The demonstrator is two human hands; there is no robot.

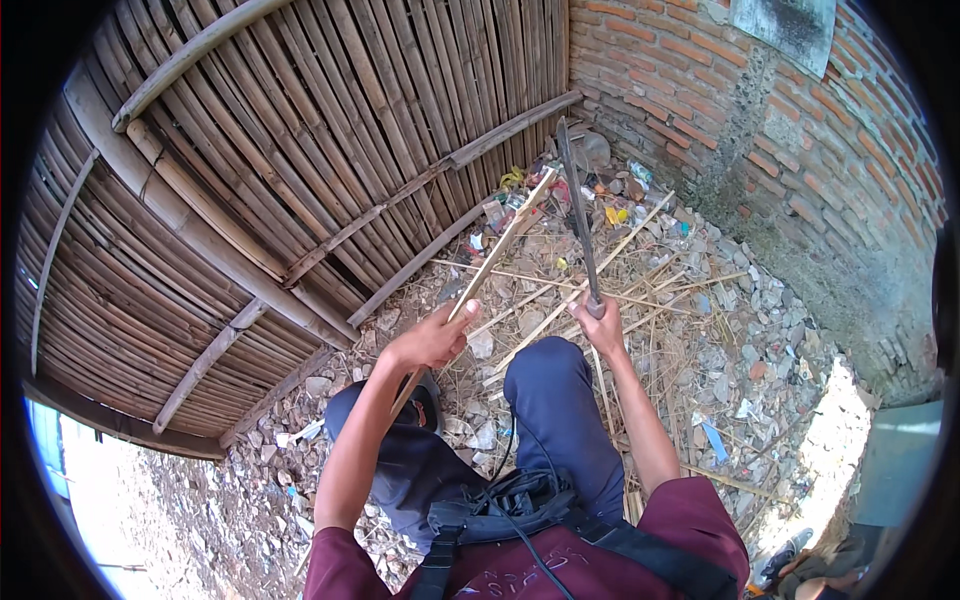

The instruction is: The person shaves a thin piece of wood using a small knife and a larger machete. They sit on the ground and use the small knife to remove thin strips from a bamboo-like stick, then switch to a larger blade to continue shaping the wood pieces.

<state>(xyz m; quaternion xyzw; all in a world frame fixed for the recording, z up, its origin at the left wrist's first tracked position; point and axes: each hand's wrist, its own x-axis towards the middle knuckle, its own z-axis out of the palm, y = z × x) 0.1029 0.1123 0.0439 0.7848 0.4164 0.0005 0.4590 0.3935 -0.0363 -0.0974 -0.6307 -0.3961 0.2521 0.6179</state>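
Note:
My left hand (435,338) is closed around a long, pale bamboo strip (508,240). The strip slants from beside my left knee up toward the far corner. In my right hand (601,328) is the handle of a machete (578,205), its long dark blade pointing up and away from me. Blade and strip are apart, the blade to the right of the strip's far end. Cut bamboo strips (560,312) and thin shavings lie scattered on the ground beyond and beside my knees.
A bamboo-slat wall (330,130) with pole rails stands at the left. On the right rises a brick wall (690,90). Stony ground (780,330) holds rubble and coloured litter. A grey-green panel (897,465) stands at far right; part of another person shows below it, near a shoe (785,555).

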